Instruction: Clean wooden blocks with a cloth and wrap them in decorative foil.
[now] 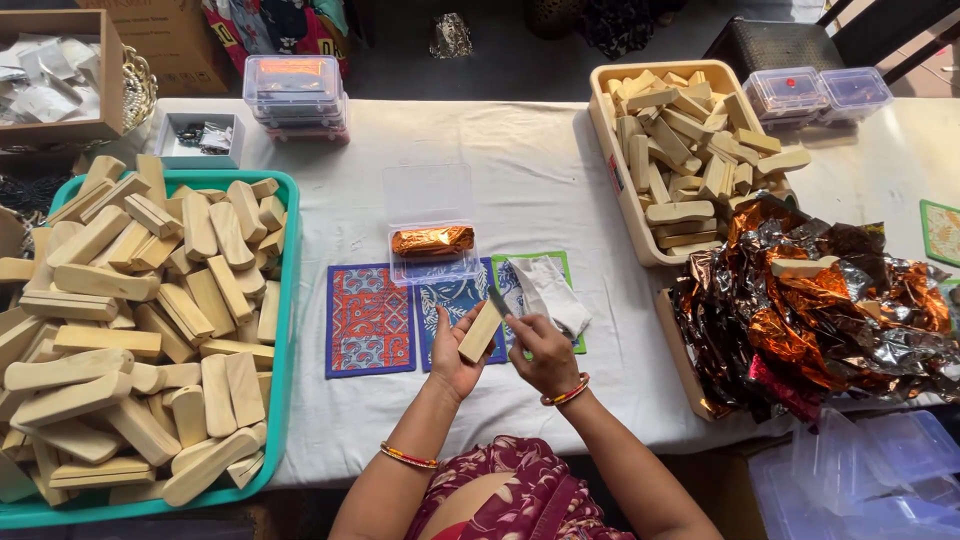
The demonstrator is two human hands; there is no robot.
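A pale wooden block (481, 331) tilts toward one o'clock in my left hand (455, 355); a small blade (499, 302), in my right hand (545, 352), touches its top end.

3 patterned mats (370, 320), 2 block trays (288, 300), 2 hands (455, 355).

head cam only | worn high, looking steeply down and forward over white-clothed table (540, 170) | close on both forearms at bottom centre | green tray (287, 300) left, beige tub (612, 150) right | no second view, no overlap
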